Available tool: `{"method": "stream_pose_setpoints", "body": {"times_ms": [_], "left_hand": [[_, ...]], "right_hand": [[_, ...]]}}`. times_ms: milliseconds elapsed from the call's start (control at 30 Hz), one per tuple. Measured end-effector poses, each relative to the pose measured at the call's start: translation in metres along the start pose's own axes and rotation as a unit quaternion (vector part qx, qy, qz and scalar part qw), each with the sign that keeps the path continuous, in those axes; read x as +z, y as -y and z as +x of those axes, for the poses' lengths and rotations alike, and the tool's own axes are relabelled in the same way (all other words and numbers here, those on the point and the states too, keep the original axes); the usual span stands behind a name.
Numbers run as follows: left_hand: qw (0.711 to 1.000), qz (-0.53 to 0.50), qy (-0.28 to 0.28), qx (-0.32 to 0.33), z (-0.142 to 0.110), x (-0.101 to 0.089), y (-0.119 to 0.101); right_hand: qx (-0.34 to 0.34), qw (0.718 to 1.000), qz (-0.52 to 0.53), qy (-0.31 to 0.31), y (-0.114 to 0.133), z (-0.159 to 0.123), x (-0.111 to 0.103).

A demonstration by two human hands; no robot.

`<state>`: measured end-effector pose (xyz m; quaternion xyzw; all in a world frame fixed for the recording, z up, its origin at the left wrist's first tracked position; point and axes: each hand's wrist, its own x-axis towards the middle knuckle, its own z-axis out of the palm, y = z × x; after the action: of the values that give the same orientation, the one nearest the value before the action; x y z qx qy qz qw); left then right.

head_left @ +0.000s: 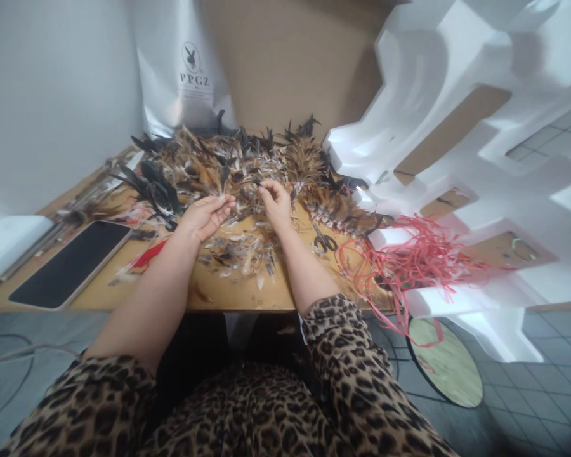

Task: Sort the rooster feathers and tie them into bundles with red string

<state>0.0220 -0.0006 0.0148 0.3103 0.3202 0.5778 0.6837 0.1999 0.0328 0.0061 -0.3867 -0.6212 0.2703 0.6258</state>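
Palm turned up and fingers curled, my left hand [208, 216] pinches the base of a brown feather [214, 178] between thumb and forefinger. A short distance to the right, my right hand [276, 204] has its thumb and forefinger pressed together; whatever they hold is too small to make out. Behind both hands spreads a large pile of brown, black and white feathers [261, 166]. Small loose feathers [240, 254] lie scattered on the wooden table [238, 293] between my forearms. Black scissors [324, 241] rest just right of my right wrist.
A phone [71, 263] lies at the table's left. Pink-red ribbon strips [419, 260] spill over white foam packaging [409, 95] on the right. A silver bag [185, 70] stands behind the feathers, and a round stool [445, 362] is below the table.
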Motion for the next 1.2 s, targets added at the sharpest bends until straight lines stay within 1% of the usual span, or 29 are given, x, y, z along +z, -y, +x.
{"method": "stream_pose_setpoints", "body": {"times_ms": [100,233,267,333,400,467,533,567,633,733,833,900,933,967,1033,1100,1200], "left_hand": [[1.000,0.005,0.002,0.012,0.000,0.001,0.001],[0.999,0.011,-0.014,0.040,0.001,0.001,0.002],[0.999,0.013,-0.019,0.046,0.002,0.000,0.003],[0.998,0.019,-0.025,0.055,0.003,0.000,0.004],[0.997,0.028,-0.026,0.064,0.003,0.000,0.005],[0.996,0.035,-0.024,0.073,0.003,0.000,0.006],[0.996,0.039,-0.019,0.080,0.001,0.002,0.006],[0.996,0.042,-0.013,0.081,0.000,0.004,0.006],[0.996,0.054,0.007,0.072,-0.004,0.007,0.006],[0.995,0.085,0.032,0.039,-0.009,0.012,0.006],[0.992,0.114,0.046,0.012,-0.012,0.014,0.007],[0.990,0.126,0.056,0.002,-0.013,0.014,0.007],[0.990,0.128,0.059,0.000,-0.013,0.013,0.008],[0.990,0.129,0.061,-0.002,-0.012,0.012,0.008],[0.991,0.123,0.060,-0.007,-0.010,0.010,0.008],[0.993,0.105,0.049,-0.011,-0.008,0.007,0.008],[0.997,0.075,0.026,-0.020,-0.004,0.003,0.008]], "right_hand": [[-0.007,0.999,-0.034,-0.009,0.001,-0.001,-0.001],[-0.062,0.990,-0.102,-0.077,0.017,-0.005,-0.003],[-0.069,0.988,-0.117,-0.079,0.023,-0.007,-0.002],[-0.065,0.988,-0.135,-0.049,0.032,-0.010,0.002],[-0.023,0.989,-0.144,0.013,0.036,-0.013,0.009],[0.053,0.985,-0.138,0.083,0.035,-0.016,0.016],[0.139,0.976,-0.107,0.126,0.031,-0.018,0.022],[0.179,0.972,-0.078,0.133,0.029,-0.018,0.024],[0.248,0.961,0.001,0.124,0.026,-0.019,0.027],[0.326,0.929,0.143,0.102,0.024,-0.018,0.028],[0.370,0.885,0.260,0.112,0.024,-0.016,0.025],[0.387,0.863,0.302,0.121,0.025,-0.014,0.022],[0.392,0.856,0.312,0.123,0.025,-0.014,0.020],[0.392,0.855,0.317,0.123,0.026,-0.013,0.019],[0.373,0.865,0.313,0.121,0.028,-0.011,0.017],[0.339,0.889,0.290,0.105,0.029,-0.010,0.016],[0.285,0.929,0.221,0.078,0.029,-0.010,0.016]]}}
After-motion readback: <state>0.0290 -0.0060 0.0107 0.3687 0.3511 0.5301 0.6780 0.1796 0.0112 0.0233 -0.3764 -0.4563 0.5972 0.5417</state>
